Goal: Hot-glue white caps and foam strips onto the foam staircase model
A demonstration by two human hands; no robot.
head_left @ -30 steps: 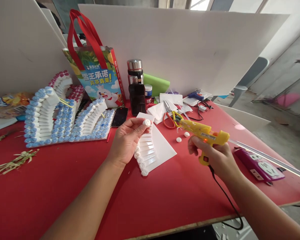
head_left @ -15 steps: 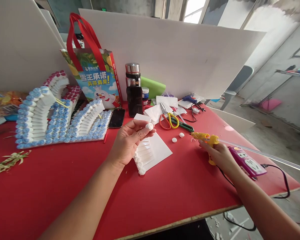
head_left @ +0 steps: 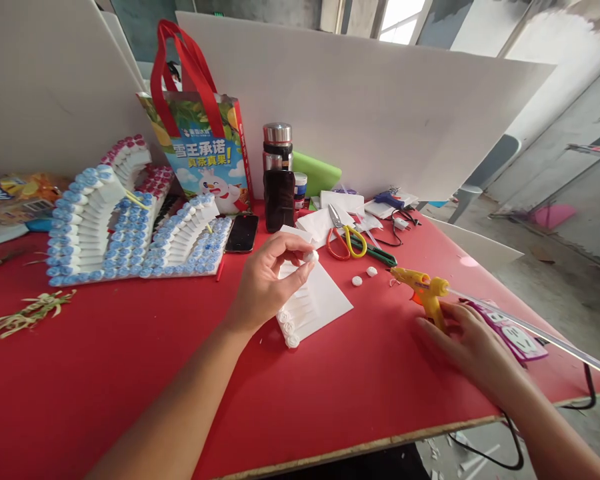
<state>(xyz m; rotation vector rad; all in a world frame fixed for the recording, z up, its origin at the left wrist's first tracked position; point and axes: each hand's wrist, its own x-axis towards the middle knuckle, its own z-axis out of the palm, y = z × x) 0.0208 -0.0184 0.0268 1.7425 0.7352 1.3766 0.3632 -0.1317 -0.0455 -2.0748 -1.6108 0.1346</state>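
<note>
My left hand [head_left: 275, 280] pinches a small white rosette [head_left: 311, 256] between thumb and fingertips. It hovers over a white board [head_left: 330, 308] with pale strips and white rosettes along its left edge; the hand hides part of it. My right hand [head_left: 473, 343] lies low on the table with thumb and fingers apart, around the lower handle of a yellow glue gun [head_left: 427, 293]. The gun rests on the table, nozzle pointing left, a long clear glue stick [head_left: 525, 327] behind it. Two loose white rosettes [head_left: 357, 281] lie between board and gun.
Scissors [head_left: 347, 240] and a green cutter [head_left: 380, 255] lie behind the rosettes. A purple power strip [head_left: 517, 340] sits beyond my right hand. Blue-and-white rosette pieces [head_left: 93, 230], a gift bag [head_left: 205, 153], a thermos [head_left: 277, 143] and a phone [head_left: 242, 233] stand or lie behind, leftward.
My right hand has loosened from the glue gun's trigger and slid back toward the lower handle. My left hand has turned and lowered slightly with the rosette. The view has shifted a little.
</note>
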